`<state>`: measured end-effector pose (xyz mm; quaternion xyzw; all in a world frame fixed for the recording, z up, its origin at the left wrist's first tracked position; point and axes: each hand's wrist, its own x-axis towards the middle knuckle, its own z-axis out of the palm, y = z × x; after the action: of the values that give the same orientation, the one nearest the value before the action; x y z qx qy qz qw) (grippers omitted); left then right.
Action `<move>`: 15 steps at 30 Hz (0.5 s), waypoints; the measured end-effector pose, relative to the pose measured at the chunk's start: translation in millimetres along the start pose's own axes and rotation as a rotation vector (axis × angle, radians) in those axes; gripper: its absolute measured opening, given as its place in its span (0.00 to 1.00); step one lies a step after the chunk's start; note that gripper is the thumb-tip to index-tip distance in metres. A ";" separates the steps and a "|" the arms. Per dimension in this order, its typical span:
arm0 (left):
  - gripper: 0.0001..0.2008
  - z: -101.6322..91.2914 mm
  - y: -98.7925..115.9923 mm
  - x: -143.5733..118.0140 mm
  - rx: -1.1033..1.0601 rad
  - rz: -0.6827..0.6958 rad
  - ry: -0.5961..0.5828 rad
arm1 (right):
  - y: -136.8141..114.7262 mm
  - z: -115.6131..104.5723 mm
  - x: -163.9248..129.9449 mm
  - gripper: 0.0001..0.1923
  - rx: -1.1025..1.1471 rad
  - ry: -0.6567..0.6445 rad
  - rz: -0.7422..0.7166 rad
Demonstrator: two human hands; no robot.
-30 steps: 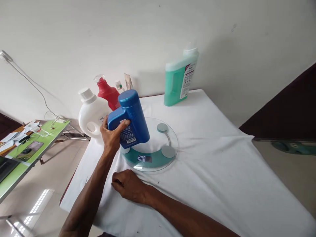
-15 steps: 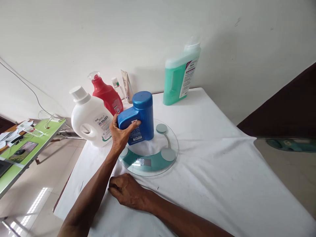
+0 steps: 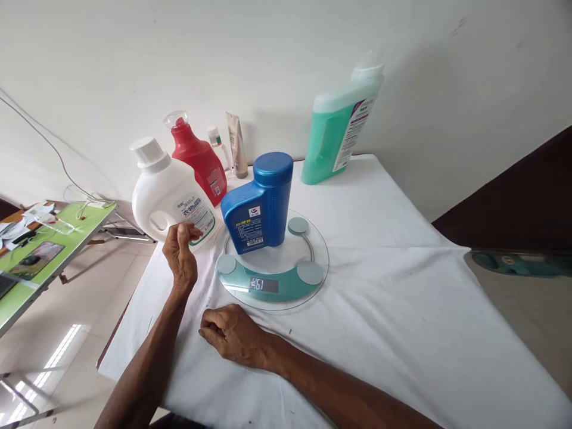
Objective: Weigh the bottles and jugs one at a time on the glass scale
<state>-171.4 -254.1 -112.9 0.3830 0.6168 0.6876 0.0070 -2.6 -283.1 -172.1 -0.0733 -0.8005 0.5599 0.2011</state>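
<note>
A blue bottle (image 3: 254, 208) with a round cap and a printed label stands upright on the glass bathroom scale (image 3: 286, 293), whose lit display (image 3: 263, 284) shows digits. To the left of the scale, my left hand (image 3: 181, 253) is raised, open and holding nothing, its fingers loosely bent. It overlaps the lower part of a white detergent jug (image 3: 167, 185) in view; whether they touch I cannot tell. My right hand (image 3: 235, 333) rests on the white cloth just in front of the scale, curled into a loose fist with nothing visible in it.
Behind the white jug are a red bottle (image 3: 196, 155), a small clear bottle (image 3: 218, 146) and a beige tube (image 3: 236, 146). A green liquid jug (image 3: 328, 134) stands near the wall at the back. Lower left is a green-topped table (image 3: 62, 238).
My left hand has let go of the blue bottle and drawn back to the left. The bottle now stands by itself, and the scale's reading has changed. My right hand stays in place.
</note>
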 end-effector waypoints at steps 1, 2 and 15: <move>0.23 -2.8 -1.8 -1.0 -0.001 0.001 0.015 | -0.4 0.1 0.2 0.18 -0.001 0.003 -0.004; 0.23 -4.5 -2.6 -1.8 -0.003 0.007 0.021 | -0.7 0.3 0.4 0.18 -0.002 0.007 -0.008; 0.24 -2.3 -0.2 -7.7 -0.004 0.049 -0.009 | 3.6 3.5 -2.4 0.19 -0.044 0.009 -0.035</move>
<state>-167.4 -259.7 -117.0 0.4011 0.6059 0.6870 -0.0061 -2.1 -285.7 -177.0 -0.0661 -0.8129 0.5381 0.2128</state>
